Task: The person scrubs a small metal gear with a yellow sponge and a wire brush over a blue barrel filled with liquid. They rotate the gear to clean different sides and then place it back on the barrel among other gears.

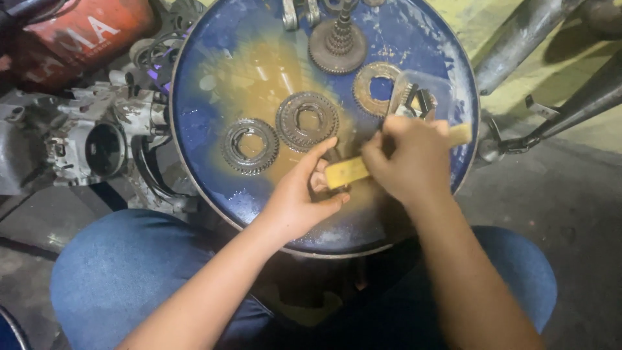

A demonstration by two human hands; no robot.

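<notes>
1. Gripping is shared: the left hand [298,198] curls thumb and fingers around something small under the brush; what it pinches is hidden, so I cannot tell.
2. Just right of it, the right hand [408,159] is closed around a yellow-handled brush [346,172], whose handle runs through the fist and sticks out at both sides.
3. Both hands work over a blue drum lid [207,116] wet with amber liquid.
4. On the lid, from left: a ring gear [251,146], a second gear [307,120], a stepped gear cluster [337,44], then a third ring [374,87] just above the right hand.
5. An engine casing [97,139] sits left of the lid.
</notes>
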